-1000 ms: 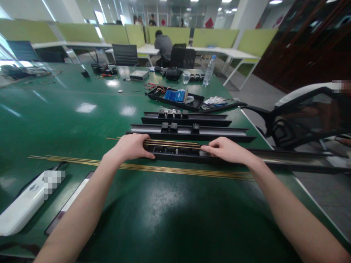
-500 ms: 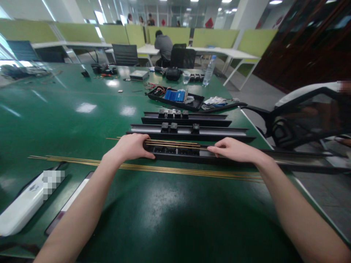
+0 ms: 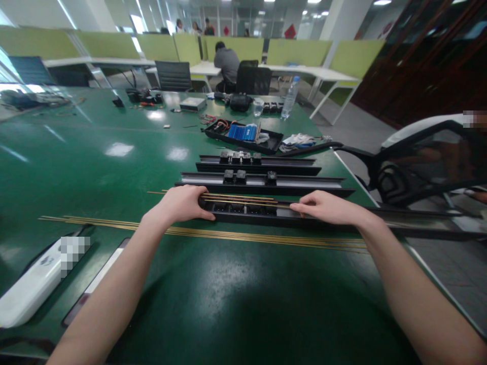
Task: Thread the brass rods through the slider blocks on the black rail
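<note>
A long black metal channel (image 3: pixel 262 219) lies across the table in front of me, with several small black blocks (image 3: pixel 236 208) inside it. My left hand (image 3: pixel 184 203) grips its left end, thumb on the near wall and fingers over the far side. Several thin brass rods (image 3: pixel 243 198) run along the top of the channel and pass by the left hand. Farther right, my right hand (image 3: pixel 327 207) is closed in a pinch over the channel, on the end of a brass rod. Nearer to me, a loose bundle of long brass rods (image 3: pixel 236 235) lies on the table.
Two more black channels (image 3: pixel 304 190) with blocks lie just beyond. Behind them are a black tray (image 3: pixel 271 144) with a blue package, gloves (image 3: pixel 299 142) and a water bottle (image 3: pixel 291 99). A white case (image 3: pixel 34 289) lies at left, a black chair (image 3: pixel 418 157) at right.
My right hand has shifted very slightly to the right along the channel. My left hand and the channel stay in the same place.
</note>
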Demonstrator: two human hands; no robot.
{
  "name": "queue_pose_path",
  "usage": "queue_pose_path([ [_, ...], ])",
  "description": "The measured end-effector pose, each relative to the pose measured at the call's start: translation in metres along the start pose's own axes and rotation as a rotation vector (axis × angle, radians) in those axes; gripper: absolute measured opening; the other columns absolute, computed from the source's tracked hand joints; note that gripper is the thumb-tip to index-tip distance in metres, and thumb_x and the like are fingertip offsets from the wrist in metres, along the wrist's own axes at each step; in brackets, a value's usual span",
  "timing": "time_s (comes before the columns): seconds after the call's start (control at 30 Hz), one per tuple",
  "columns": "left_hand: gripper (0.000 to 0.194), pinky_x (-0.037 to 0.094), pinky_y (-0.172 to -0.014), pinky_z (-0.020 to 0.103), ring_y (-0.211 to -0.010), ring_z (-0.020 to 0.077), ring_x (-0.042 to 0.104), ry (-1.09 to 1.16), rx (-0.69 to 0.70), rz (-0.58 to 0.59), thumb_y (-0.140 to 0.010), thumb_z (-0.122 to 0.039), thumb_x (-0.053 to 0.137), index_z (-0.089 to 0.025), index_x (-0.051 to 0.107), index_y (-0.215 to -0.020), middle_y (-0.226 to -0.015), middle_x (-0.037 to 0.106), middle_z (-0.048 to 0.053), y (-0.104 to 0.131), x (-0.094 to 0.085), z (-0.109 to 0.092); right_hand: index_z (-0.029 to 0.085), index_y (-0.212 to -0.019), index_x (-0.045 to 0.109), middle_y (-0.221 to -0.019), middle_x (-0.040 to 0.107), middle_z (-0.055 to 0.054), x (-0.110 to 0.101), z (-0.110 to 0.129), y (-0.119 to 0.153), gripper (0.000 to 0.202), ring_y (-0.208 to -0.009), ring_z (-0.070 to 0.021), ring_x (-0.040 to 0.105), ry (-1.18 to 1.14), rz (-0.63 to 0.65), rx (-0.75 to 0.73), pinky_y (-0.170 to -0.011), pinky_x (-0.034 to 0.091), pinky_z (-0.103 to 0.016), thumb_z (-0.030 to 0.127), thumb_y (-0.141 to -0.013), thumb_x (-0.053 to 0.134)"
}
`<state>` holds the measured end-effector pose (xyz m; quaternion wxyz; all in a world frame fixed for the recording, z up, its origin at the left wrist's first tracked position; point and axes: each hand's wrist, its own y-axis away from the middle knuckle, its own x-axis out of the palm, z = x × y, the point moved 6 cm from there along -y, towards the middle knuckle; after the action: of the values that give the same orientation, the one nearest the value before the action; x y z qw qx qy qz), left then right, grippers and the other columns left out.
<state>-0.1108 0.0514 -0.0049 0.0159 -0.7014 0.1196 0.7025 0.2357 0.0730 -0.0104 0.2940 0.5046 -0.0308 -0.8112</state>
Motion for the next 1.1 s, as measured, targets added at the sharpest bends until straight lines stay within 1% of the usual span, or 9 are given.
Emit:
queue_pose_path([
  [0.23, 0.074, 0.053, -0.08, 0.04, -0.103, 0.0341, 0.069, -0.001, 0.001, 0.005, -0.061, -0.08, 0.064, -0.028, 0.065, -0.113, -0.116, 0.074, 0.007, 0.0, 0.001, 0.0, 0.02, -0.072, 0.072, -0.064, 0.062, -0.002, 0.0, 0.0, 0.0, 0.066, -0.059, -0.0168, 0.051, 0.021, 0.004, 0.001, -0.055, 0.034, -0.029, 0.081, -0.083, 0.048],
  [0.37, 0.074, 0.053, -0.081, 0.04, -0.104, 0.0343, 0.068, -0.004, 0.007, -0.003, -0.062, -0.081, 0.063, -0.027, 0.065, -0.112, -0.117, 0.074, 0.008, 0.001, 0.0, 0.0, 0.019, -0.073, 0.073, -0.066, 0.063, -0.002, 0.0, -0.001, 0.0, 0.065, -0.06, -0.0171, 0.052, 0.014, 0.01, 0.001, -0.056, 0.036, -0.029, 0.08, -0.082, 0.05],
  [0.53, 0.072, 0.053, -0.082, 0.039, -0.105, 0.0336, 0.068, -0.009, 0.003, -0.003, -0.062, -0.08, 0.064, -0.026, 0.065, -0.109, -0.117, 0.074, 0.008, 0.0, 0.001, 0.0, 0.019, -0.071, 0.072, -0.066, 0.063, -0.003, 0.0, -0.002, 0.0, 0.068, -0.061, -0.0178, 0.052, 0.011, -0.006, -0.007, -0.056, 0.036, -0.029, 0.083, -0.079, 0.051],
  [0.7, 0.073, 0.053, -0.082, 0.039, -0.105, 0.0339, 0.068, -0.015, 0.003, -0.002, -0.062, -0.08, 0.064, -0.027, 0.065, -0.111, -0.119, 0.073, 0.008, 0.0, 0.0, 0.001, 0.019, -0.074, 0.073, -0.066, 0.064, -0.003, 0.0, -0.001, 0.001, 0.068, -0.062, -0.0183, 0.054, 0.024, 0.003, -0.004, -0.056, 0.036, -0.029, 0.083, -0.08, 0.049],
  [0.8, 0.079, 0.053, -0.087, 0.041, -0.11, 0.0354, 0.067, -0.009, 0.001, 0.007, -0.063, -0.079, 0.064, -0.026, 0.063, -0.122, -0.124, 0.071, 0.01, 0.0, 0.001, 0.001, 0.02, -0.073, 0.073, -0.066, 0.065, -0.003, -0.001, 0.0, 0.001, 0.068, -0.062, -0.0183, 0.054, 0.026, -0.003, -0.006, -0.057, 0.036, -0.029, 0.083, -0.081, 0.049],
  [0.87, 0.089, 0.049, -0.096, 0.043, -0.118, 0.0358, 0.063, 0.003, 0.026, -0.008, -0.064, -0.074, 0.068, -0.025, 0.054, -0.137, -0.132, 0.067, 0.012, 0.0, 0.001, -0.003, 0.019, -0.072, 0.073, -0.067, 0.066, -0.004, -0.001, 0.0, 0.001, 0.068, -0.062, -0.0186, 0.055, 0.022, -0.008, 0.001, -0.058, 0.037, -0.03, 0.082, -0.081, 0.049],
  [0.93, 0.097, 0.043, -0.106, 0.045, -0.127, 0.0357, 0.057, 0.011, 0.084, -0.054, -0.066, -0.066, 0.072, -0.022, 0.044, -0.147, -0.141, 0.061, 0.015, 0.001, 0.0, -0.01, 0.019, -0.073, 0.073, -0.069, 0.068, -0.005, -0.001, -0.001, 0.002, 0.069, -0.063, -0.0193, 0.057, 0.018, -0.009, 0.015, -0.058, 0.037, -0.03, 0.082, -0.082, 0.048],
  [1.0, 0.098, 0.038, -0.112, 0.045, -0.133, 0.0347, 0.053, 0.02, 0.144, -0.099, -0.067, -0.061, 0.075, -0.021, 0.041, -0.15, -0.145, 0.057, 0.016, 0.002, -0.002, -0.018, 0.019, -0.073, 0.073, -0.07, 0.068, -0.005, -0.001, 0.0, 0.002, 0.069, -0.063, -0.0196, 0.057, 0.023, -0.019, 0.03, -0.057, 0.037, -0.031, 0.082, -0.082, 0.047],
  [1.1, 0.091, 0.042, -0.109, 0.042, -0.131, 0.0327, 0.054, 0.052, 0.168, -0.104, -0.068, -0.062, 0.073, -0.021, 0.048, -0.145, -0.144, 0.058, 0.014, 0.002, -0.002, -0.022, 0.02, -0.069, 0.07, -0.068, 0.066, -0.005, -0.003, 0.0, 0.003, 0.069, -0.063, -0.0189, 0.056, 0.044, -0.052, 0.037, -0.056, 0.035, -0.03, 0.083, -0.082, 0.047],
])
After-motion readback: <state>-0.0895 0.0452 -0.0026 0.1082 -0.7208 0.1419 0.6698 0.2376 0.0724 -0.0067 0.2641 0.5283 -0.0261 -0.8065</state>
